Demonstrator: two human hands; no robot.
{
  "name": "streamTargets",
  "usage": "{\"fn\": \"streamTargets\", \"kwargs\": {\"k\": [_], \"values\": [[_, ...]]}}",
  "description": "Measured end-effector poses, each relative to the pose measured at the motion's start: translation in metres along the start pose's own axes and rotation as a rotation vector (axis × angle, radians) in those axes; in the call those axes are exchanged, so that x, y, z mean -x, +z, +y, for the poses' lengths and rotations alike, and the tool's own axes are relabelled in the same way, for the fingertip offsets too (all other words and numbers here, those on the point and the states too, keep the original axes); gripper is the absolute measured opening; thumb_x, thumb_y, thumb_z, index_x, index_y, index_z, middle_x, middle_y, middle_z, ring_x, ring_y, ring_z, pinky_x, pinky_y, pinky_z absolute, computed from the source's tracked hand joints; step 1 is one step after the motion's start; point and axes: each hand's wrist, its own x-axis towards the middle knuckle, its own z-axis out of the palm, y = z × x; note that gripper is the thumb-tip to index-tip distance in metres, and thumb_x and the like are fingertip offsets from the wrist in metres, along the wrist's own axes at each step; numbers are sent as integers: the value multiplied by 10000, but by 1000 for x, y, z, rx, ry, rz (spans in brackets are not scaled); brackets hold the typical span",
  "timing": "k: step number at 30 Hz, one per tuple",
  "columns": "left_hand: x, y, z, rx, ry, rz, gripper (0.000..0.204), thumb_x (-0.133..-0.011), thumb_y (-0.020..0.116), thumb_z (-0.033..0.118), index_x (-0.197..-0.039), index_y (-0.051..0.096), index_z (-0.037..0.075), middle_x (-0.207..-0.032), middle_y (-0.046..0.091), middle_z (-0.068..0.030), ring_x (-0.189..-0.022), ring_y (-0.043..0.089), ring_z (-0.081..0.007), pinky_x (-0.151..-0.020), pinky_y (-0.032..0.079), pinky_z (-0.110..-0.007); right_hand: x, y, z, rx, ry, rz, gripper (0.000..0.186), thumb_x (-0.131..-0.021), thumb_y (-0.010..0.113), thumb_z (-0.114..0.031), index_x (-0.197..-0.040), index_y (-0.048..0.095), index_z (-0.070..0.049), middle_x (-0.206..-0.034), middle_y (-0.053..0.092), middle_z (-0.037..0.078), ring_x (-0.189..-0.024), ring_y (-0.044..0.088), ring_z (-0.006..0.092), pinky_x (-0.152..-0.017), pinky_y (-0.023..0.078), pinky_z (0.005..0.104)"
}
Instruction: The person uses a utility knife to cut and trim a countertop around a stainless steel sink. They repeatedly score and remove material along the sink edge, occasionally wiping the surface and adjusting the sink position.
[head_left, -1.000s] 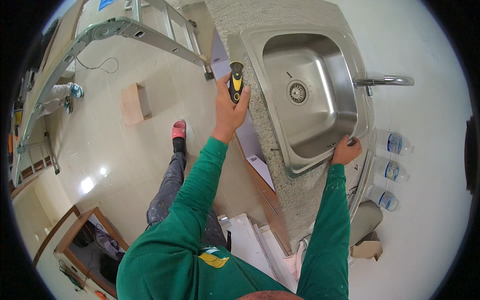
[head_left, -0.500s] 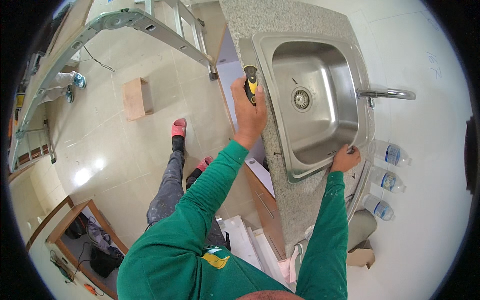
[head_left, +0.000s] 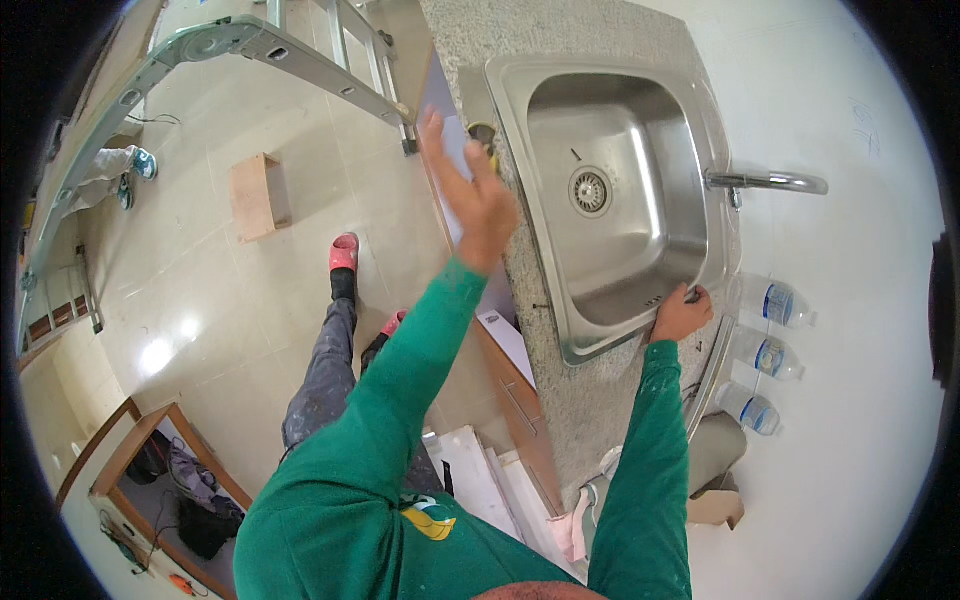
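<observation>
A stainless steel sink [head_left: 560, 290] is set in a speckled grey granite counter [head_left: 590, 420]; a small dark screw-like piece [head_left: 576, 155] lies in its basin near the drain strainer [head_left: 590, 190]. At the near right corner, my right hand [head_left: 683, 312] has its fingers curled on the sink's rim. My left hand [head_left: 478, 205], slightly blurred, is raised over the counter's left edge, fingers apart and holding nothing. Just beyond it, a black-and-yellow hand tool [head_left: 483, 135] rests at the counter edge, partly covered by my fingers; its exact kind is unclear.
A chrome faucet [head_left: 765, 181] rises right of the sink. Several water bottles [head_left: 775, 302] stand along the white wall. An aluminium ladder [head_left: 310, 75] and a wooden box [head_left: 255, 198] are on the tiled floor at left. Another person's legs [head_left: 110, 165] show at far left.
My left hand has let go of the black-and-yellow tool, its fingers spreading as it draws back slightly. The tool stays at the counter edge. My right hand keeps its place on the rim.
</observation>
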Motion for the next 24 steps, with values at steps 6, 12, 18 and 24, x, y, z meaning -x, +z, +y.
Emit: {"fn": "streamTargets", "kwargs": {"k": [6,12,18,24], "values": [[-9,17,-3,74,-148,-106,421,-1067,561,84,-1468,500,-29,-1567,479,-284,-1464,458,-461,-1248,315,-499,-2,-1,-7,2,-2,15,468,-909,740,-229,-1265,644,59,-1318,568,263,-1271,533,442,-1108,434,527],[-8,4,-5,-109,-67,-284,413,-1074,567,112,-1456,509,-33,-1604,412,-325,-1497,432,-464,-1223,363,-479,0,0,-2,-9,-12,30,461,-897,725,-230,-1248,654,59,-1306,584,260,-1259,546,441,-1105,434,525],[-3,2,-5,-37,-140,-358,430,-1062,565,82,-1458,489,-68,-1648,341,-348,-1548,336,-499,-1255,317,-523,-2,0,2,0,-18,44,466,-894,712,-234,-1254,652,55,-1308,581,268,-1255,548,441,-1099,433,539],[-5,1,-14,-183,-35,-426,464,-1030,606,87,-1456,504,-66,-1667,307,-364,-1558,316,-519,-1271,303,-521,0,-6,-16,3,33,32,463,-890,700,-223,-1264,646,44,-1329,573,270,-1239,558,445,-1071,450,552]]}}
